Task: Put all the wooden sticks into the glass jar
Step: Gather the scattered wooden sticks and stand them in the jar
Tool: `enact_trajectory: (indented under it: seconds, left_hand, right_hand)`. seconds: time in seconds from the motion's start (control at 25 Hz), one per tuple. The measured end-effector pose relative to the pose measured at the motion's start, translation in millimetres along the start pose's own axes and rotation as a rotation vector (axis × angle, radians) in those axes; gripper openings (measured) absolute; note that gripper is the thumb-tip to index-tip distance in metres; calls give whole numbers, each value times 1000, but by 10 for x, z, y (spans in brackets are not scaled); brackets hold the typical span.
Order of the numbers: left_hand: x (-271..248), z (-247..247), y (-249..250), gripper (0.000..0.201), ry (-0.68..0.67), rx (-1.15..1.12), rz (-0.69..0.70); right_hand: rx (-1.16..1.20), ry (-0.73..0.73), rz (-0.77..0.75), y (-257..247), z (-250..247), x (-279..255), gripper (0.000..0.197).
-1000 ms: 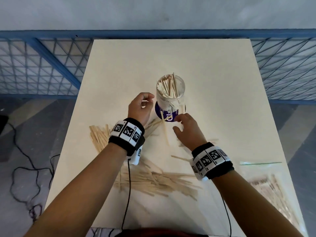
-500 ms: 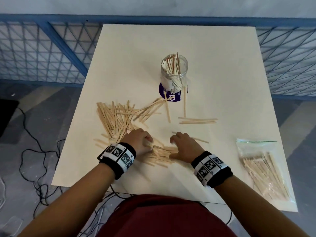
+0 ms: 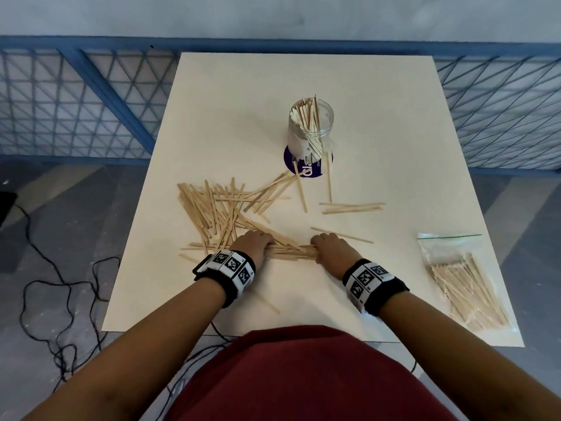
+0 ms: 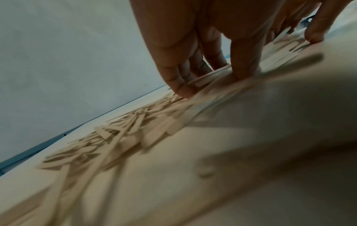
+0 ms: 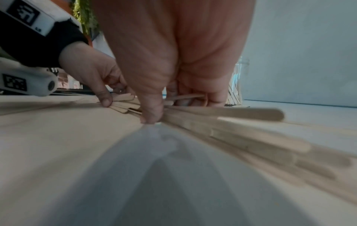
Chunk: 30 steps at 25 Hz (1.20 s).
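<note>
I've both hands, left hand (image 3: 254,243) and right hand (image 3: 331,248), clamped on a stick bundle (image 3: 290,251); squaring ends before lifting toward the glass jar (image 3: 310,126).

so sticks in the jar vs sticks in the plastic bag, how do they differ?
Sticks in the glass jar stand near upright, tips poking above the rim; sticks in the plastic bag lie flat on the table. The jar is open-topped at mid-table on a purple disc; the bag lies at the near right edge, its green strip across the top. Both hold the same pale flat wooden sticks.
</note>
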State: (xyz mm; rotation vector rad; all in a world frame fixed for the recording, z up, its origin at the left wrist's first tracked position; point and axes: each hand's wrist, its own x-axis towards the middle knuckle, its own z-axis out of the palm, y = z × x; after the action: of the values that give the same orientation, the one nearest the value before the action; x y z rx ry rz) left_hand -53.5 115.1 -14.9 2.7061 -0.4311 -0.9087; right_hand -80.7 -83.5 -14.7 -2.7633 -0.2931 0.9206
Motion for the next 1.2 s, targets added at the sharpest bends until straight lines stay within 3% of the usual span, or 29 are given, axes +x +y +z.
enact_trajectory:
  seconds: [0.12, 0.48, 0.76, 0.92, 1.2]
  left_hand:
    - [60, 2, 28, 27, -6, 32, 9]
    - [61, -124, 154, 22, 64, 206, 34]
    - [122, -175, 281, 31, -79, 63, 109]
    - [156, -216, 377, 28, -40, -43, 178]
    - [239, -309, 529, 35, 10, 31, 177]
  right_hand:
    - [-14, 32, 30, -3, 31, 4, 28]
    - [-45, 127, 104, 35, 25, -34, 36]
    - [33, 145, 112, 124, -70, -103, 33]
    - [63, 168, 153, 200, -122, -112, 31]
    - [212, 292, 215, 269, -352, -127, 26]
